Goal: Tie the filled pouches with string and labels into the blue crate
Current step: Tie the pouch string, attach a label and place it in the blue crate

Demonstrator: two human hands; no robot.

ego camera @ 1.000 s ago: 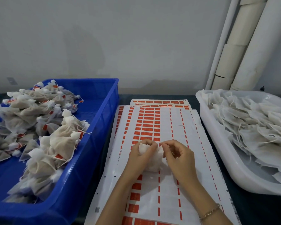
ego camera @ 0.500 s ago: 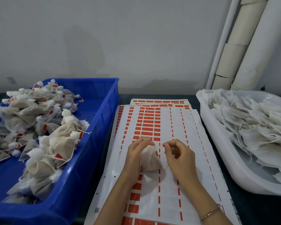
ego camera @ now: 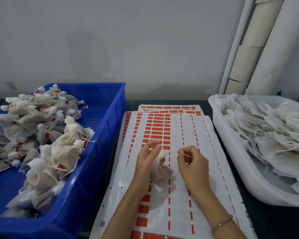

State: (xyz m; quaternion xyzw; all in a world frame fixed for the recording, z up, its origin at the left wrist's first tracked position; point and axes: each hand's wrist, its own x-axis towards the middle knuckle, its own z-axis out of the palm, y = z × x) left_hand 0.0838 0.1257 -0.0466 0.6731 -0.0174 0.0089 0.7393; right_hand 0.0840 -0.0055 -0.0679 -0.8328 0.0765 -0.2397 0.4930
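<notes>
Pouch point(ego camera: 160, 169) was gripped at neck by left hand point(ego camera: 146, 163), holding it gathered | string point(ego camera: 169, 152) was pinched taut by right hand point(ego camera: 192, 163), likely for cinching | crate point(ego camera: 100, 135) was set left for drop-off.

left grip point(ego camera: 145, 161), right grip point(ego camera: 193, 164): 2 | pouch point(ego camera: 160, 171) held: 1 | string point(ego camera: 187, 154): 1 | blue crate point(ego camera: 104, 121): 1 | white tub point(ego camera: 231, 156): 1

Soft, even light falls from overhead, rather dim on the grey wall point(ego camera: 145, 40). The left hand point(ego camera: 145, 161), right hand point(ego camera: 194, 164) and pouch point(ego camera: 160, 171) throw only a faint shadow on the label sheets point(ego camera: 179, 204). The rim of the white tub point(ego camera: 231, 152) gleams a little. The pipes point(ego camera: 274, 49) bow at the right edge; the string point(ego camera: 171, 151) smears into blur.
</notes>
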